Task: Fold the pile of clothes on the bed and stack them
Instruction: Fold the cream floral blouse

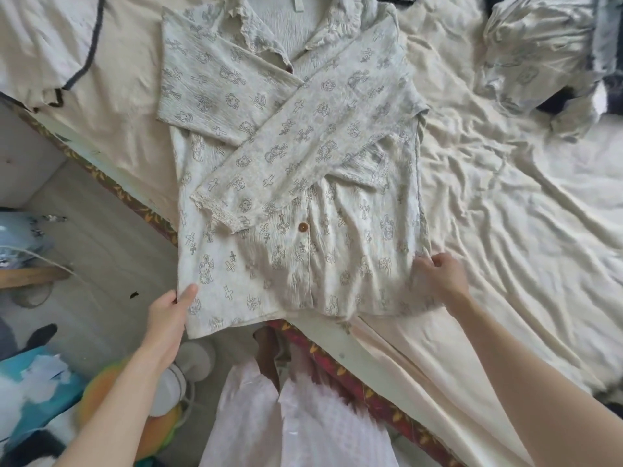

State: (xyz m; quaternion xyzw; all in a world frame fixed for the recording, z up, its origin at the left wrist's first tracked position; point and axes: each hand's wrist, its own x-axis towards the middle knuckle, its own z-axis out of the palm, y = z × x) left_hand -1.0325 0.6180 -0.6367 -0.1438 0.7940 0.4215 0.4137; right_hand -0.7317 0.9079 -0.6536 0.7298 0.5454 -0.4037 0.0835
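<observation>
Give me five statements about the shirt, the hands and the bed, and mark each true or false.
1. Both sleeves are folded across the front of the shirt. True.
2. The left hand has a grip on the shirt's lower corner. True.
3. The right hand rests on the collar. False: it holds the shirt's edge near the hem.
4. The shirt is plain white. False: it bears a printed pattern and a brown button.
5. More clothes lie crumpled on the bed. True.
</observation>
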